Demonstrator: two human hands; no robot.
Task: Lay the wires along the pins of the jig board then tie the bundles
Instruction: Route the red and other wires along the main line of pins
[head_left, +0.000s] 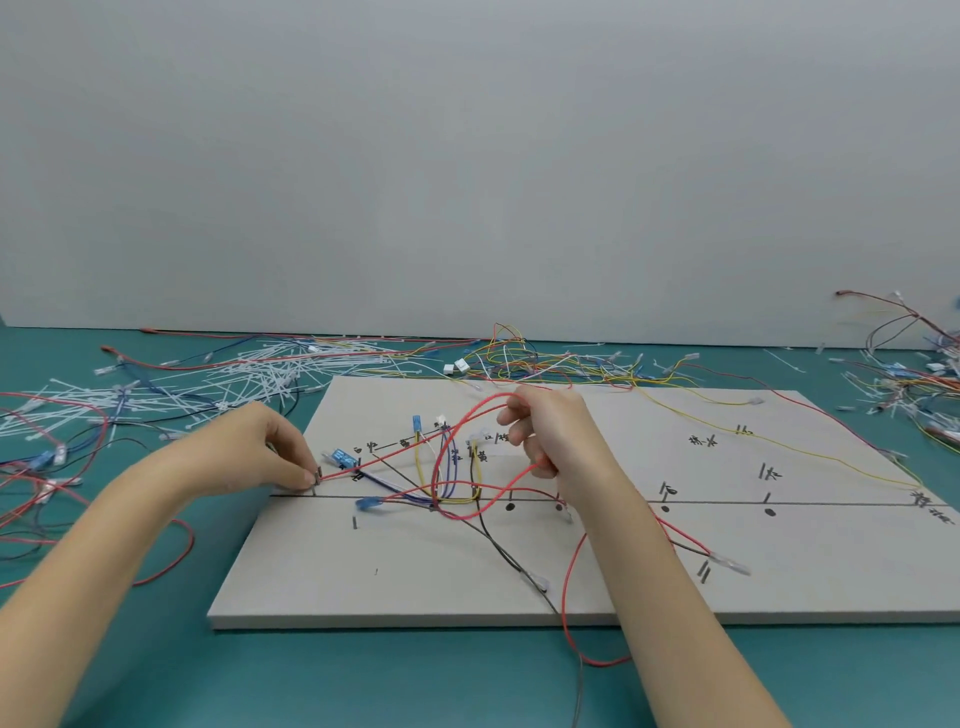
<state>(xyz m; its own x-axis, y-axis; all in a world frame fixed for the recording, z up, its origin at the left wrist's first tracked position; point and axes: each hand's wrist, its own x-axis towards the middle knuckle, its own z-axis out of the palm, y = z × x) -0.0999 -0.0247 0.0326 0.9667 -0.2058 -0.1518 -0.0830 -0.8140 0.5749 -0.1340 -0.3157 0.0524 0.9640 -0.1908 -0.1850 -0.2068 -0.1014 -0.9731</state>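
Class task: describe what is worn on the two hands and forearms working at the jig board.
Nothing is worn. The left hand and right hand are bare, without gloves, rings, watch or wristband. Both forearms are bare to the frame's edge; no sleeve shows.

Teal table (363, 675) underneath, meeting a plain pale grey wall (467, 156) along the far edge. Scattered across the far left of the table, a loose heap of white cable ties (270, 371), mixed with spare red, blue and black leads; further left, a red loop (171, 551) trailing toward the near edge. Along the far edge, a tangle of yellow leads (511, 353) beside two small white connector housings (456, 367), and at the far right another mixed pile of coloured leads and ties (914, 379).
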